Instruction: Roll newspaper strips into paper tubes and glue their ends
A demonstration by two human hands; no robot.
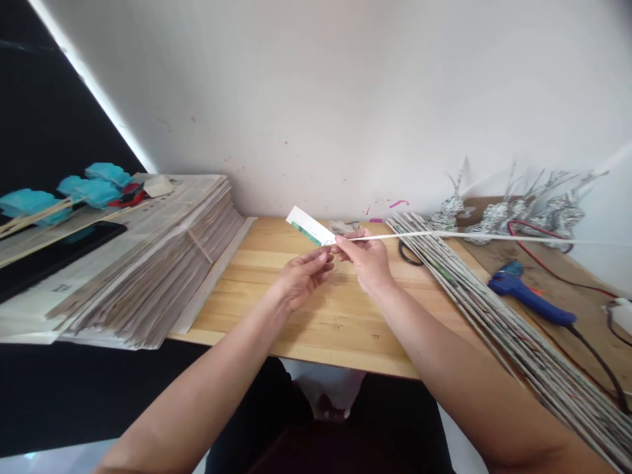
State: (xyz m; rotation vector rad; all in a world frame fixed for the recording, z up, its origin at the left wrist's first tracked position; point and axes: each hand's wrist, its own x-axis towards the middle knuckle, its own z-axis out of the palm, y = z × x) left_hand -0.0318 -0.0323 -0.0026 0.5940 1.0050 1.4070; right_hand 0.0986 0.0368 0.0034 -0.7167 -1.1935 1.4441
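Paper strip (310, 228) mid-roll into thin tube (474, 236); pinched by left hand (299, 280) and right hand (368, 259) fingertips. Next, probably: tight twisting along loose end.

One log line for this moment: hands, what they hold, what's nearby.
left hand: pinching paper strip | right hand: grip on rolled paper tube | nearby: tube bundle, glue gun, newspaper stack

Bare bench (320, 322) at six o'clock lies open; newspaper stack (148, 263) blocks nine o'clock, rolled paper tubes (494, 316) block three o'clock.
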